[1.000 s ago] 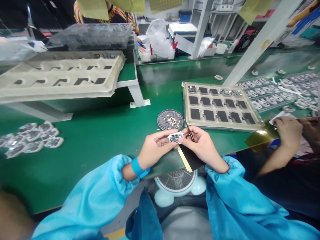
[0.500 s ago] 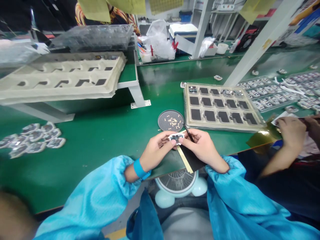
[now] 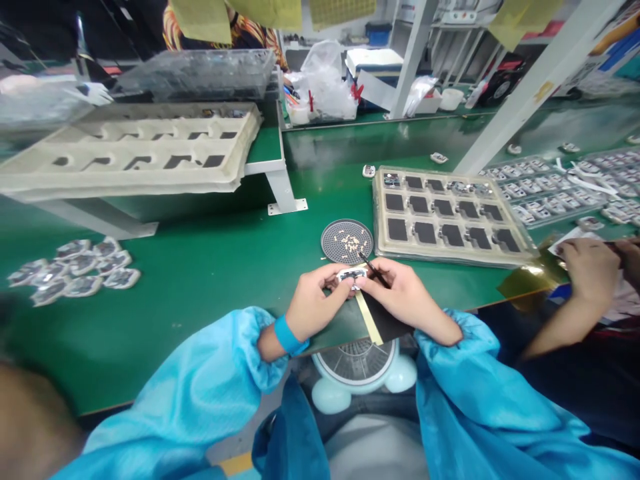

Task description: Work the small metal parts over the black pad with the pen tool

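Observation:
A small white-edged electronic part (image 3: 351, 273) is pinched between both hands above the table's front edge. My left hand (image 3: 317, 300) is closed on its left side, the thumb lying over its front. My right hand (image 3: 400, 293) is closed on its right side and also has dark, slim tweezers (image 3: 373, 269) tucked in its fingers, pointing up and left. Below the right hand lies a black sheet (image 3: 387, 319) with a pale yellow strip (image 3: 369, 320) along its left side. Just beyond the hands sits a grey round perforated dish (image 3: 328, 249) scattered with tiny pale pieces.
A plastic tray (image 3: 380, 220) with dark-lined pockets stands to the right of the dish. Several white-edged parts (image 3: 83, 285) lie at left, below a raised shelf with another tray (image 3: 240, 167). A slanted post (image 3: 540, 93) rises at right, near a co-worker's hand (image 3: 590, 267).
The camera view has shifted slightly, so the table things appear a little further right. The part is tipped a bit more between my fingers; both hands keep their hold.

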A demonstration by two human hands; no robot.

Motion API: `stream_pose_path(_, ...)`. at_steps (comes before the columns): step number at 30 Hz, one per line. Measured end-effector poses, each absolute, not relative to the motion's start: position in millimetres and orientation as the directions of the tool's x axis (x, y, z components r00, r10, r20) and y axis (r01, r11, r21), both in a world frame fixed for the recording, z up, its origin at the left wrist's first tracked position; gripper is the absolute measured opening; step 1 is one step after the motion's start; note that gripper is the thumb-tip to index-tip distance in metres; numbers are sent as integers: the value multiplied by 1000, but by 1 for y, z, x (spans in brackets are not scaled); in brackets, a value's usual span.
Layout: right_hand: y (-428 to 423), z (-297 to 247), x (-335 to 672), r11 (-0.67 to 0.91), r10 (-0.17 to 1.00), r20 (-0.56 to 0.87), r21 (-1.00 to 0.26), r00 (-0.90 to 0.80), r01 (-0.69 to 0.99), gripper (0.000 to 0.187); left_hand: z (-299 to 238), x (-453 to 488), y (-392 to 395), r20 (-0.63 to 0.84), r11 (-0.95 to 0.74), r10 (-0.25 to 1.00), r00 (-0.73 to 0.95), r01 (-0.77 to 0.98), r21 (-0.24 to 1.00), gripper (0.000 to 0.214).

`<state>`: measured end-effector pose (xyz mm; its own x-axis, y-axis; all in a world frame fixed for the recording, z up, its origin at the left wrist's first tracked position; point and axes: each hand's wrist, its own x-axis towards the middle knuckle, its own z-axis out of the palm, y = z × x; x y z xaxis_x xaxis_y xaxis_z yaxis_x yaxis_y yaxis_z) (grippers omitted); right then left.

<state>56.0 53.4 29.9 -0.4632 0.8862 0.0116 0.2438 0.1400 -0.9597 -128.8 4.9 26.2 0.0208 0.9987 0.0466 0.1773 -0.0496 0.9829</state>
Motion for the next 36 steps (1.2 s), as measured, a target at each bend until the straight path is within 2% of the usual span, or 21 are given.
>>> stream_pose_path(3, 63, 42, 66, 272, 872, 106, -917, -477, 292, 25, 28, -130, 4, 194, -196, 980, 52, 459, 867, 18)
stream_pose_path(5, 68, 51, 68, 400, 840, 220, -868, -496, 293, 20, 29, -131, 3, 241, -241, 968, 69, 529, 814, 17)
stream_pose_path(10, 73, 53, 66, 679, 656, 430, -694, -621, 237, 10, 28, -131, 5, 268, -258, 961, 64, 548, 795, 15)
stream_pose_path(14, 75, 42, 69, 778, 563, 494, -588, -662, 222, 13, 25, -132, 6, 268, -256, 962, 61, 554, 793, 15)
stream_pose_path(17, 75, 40, 72, 831, 505, 492, -499, -709, 246, 19, 24, -133, 7, 262, -246, 964, 49, 546, 801, 16)
stream_pose_path(20, 76, 45, 70, 848, 491, 400, -424, -774, 318, 19, 24, -132, 9, 188, -177, 982, 23, 475, 862, 17)
stream_pose_path(22, 77, 49, 66, 840, 504, 335, -403, -796, 363, 18, 22, -131, 12, 94, -91, 996, 8, 340, 936, 17)
stream_pose_path(24, 82, 53, 61, 829, 508, 312, -429, -803, 358, 14, 20, -132, 16, 7, -7, 1000, -1, 176, 984, 17)
stream_pose_path(26, 90, 56, 55, 810, 518, 339, -488, -785, 324, 10, 18, -135, 19, -32, 34, 999, -26, 88, 996, 17)
stream_pose_path(29, 107, 62, 44, 760, 627, 374, -487, -683, 431, 12, 15, -143, 23, 20, -2, 996, -91, 187, 982, 13)
stream_pose_path(32, 117, 68, 32, 671, 741, 293, -330, -604, 663, 20, 15, -151, 24, 108, -59, 988, -114, 364, 930, 11)
stream_pose_path(34, 117, 72, 29, 643, 765, 263, -278, -587, 713, 23, 15, -154, 25, 129, -68, 985, -115, 426, 902, 12)
stream_pose_path(36, 110, 75, 34, 646, 764, 287, -322, -578, 692, 23, 16, -156, 26, 141, -73, 983, -116, 460, 885, 12)
